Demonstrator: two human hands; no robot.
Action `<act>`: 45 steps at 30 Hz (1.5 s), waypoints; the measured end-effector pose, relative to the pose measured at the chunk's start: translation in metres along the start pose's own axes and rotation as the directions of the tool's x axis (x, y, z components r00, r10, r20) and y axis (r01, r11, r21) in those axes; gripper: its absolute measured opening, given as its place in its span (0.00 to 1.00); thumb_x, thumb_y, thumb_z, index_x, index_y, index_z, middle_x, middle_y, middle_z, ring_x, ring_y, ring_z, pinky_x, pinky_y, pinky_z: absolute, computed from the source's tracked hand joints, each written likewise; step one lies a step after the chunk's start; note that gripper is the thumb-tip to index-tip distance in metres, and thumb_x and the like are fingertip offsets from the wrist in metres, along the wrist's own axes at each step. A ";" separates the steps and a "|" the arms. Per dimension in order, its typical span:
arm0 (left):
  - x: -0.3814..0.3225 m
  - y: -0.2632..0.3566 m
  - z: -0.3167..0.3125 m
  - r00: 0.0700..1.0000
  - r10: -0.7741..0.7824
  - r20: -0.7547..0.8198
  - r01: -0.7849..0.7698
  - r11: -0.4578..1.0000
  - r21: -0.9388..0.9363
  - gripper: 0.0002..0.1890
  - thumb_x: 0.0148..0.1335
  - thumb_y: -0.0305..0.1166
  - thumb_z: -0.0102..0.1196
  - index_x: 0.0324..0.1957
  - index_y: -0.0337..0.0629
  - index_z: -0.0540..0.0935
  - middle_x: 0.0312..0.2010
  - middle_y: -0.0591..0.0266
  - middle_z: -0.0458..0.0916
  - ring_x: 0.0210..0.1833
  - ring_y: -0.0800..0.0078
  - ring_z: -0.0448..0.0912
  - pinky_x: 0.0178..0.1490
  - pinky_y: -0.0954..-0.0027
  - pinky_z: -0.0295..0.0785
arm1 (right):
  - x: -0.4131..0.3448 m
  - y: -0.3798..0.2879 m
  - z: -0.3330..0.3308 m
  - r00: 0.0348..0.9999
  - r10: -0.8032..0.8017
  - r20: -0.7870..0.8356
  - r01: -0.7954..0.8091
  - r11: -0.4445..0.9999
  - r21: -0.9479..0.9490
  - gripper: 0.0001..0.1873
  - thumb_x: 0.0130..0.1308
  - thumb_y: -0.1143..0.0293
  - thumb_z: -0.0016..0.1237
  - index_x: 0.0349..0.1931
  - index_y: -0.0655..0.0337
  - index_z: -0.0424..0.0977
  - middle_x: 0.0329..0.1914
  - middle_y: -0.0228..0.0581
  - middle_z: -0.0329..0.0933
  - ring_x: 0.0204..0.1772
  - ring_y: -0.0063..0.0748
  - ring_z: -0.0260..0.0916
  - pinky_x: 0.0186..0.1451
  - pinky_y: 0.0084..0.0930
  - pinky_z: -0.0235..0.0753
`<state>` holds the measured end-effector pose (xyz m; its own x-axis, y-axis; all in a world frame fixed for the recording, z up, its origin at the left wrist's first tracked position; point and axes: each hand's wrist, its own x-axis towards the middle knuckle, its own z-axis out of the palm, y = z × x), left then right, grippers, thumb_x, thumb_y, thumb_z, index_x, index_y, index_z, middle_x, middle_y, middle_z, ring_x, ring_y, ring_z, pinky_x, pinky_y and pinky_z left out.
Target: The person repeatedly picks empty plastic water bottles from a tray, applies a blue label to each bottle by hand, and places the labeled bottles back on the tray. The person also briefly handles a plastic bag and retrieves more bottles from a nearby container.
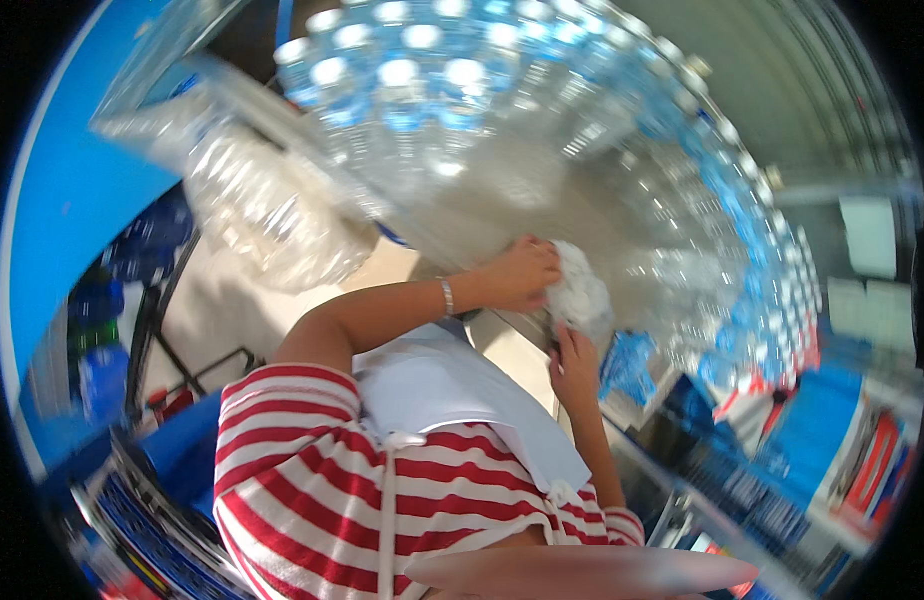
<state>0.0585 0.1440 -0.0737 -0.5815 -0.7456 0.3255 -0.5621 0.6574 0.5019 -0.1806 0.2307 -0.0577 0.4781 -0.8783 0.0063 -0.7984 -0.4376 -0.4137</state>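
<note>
My left hand (525, 274), with a bracelet on its wrist, grips the far-left side of a crumpled white bundle (582, 296), a thin plastic bag or cloth. From the near side, my right hand (574, 364) has its fingertips on the same bundle. Blur hides how tightly each hand grips. Beneath it lies a light brown tabletop (499, 202). Many clear plastic bottles (398, 97) with white caps and blue labels stand beyond my hands, curving round to the right. Right of my right hand sits a crumpled blue plastic bag (628, 366).
A large clear plastic sack (274, 210) bulges at the left, beside the table edge. Dark blue bottle packs (150, 232) are stacked farther left. Blue boxes (807, 435) and printed packets fill the right side. A blue cart or rack (146, 517) is at lower left.
</note>
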 end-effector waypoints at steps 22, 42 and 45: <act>-0.617 -0.343 -0.004 0.265 -0.964 0.036 0.958 0.267 0.107 0.17 0.53 0.25 0.49 0.46 0.42 0.81 0.49 0.48 0.77 0.57 0.50 0.72 0.58 0.50 0.69 | 0.287 -0.426 0.385 0.436 -0.625 0.647 0.533 0.759 0.375 0.14 0.61 0.72 0.48 0.47 0.60 0.77 0.44 0.47 0.74 0.50 0.48 0.73 0.52 0.42 0.74; -0.669 -0.516 -0.140 -0.031 -0.858 -0.513 0.936 0.155 -0.316 0.15 0.55 0.27 0.50 0.44 0.46 0.84 0.31 0.50 0.83 0.36 0.57 0.82 0.41 0.61 0.75 | 0.484 -0.493 0.651 0.576 -0.789 0.212 0.743 0.614 0.266 0.17 0.56 0.68 0.57 0.44 0.61 0.70 0.38 0.51 0.73 0.46 0.52 0.73 0.50 0.47 0.73; -0.667 -0.546 -0.179 0.156 -0.893 -0.422 0.979 0.196 -0.052 0.12 0.55 0.30 0.50 0.40 0.46 0.85 0.32 0.53 0.84 0.36 0.58 0.83 0.44 0.61 0.76 | 0.464 -0.480 0.665 0.461 -0.806 0.371 0.860 0.509 0.039 0.18 0.55 0.67 0.57 0.46 0.60 0.71 0.47 0.47 0.70 0.55 0.48 0.68 0.58 0.48 0.68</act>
<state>0.8583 0.2626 -0.4208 0.6595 -0.7494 -0.0592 -0.6489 -0.6072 0.4585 0.6682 0.1611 -0.4612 0.9998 0.0196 -0.0017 0.0186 -0.9704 -0.2406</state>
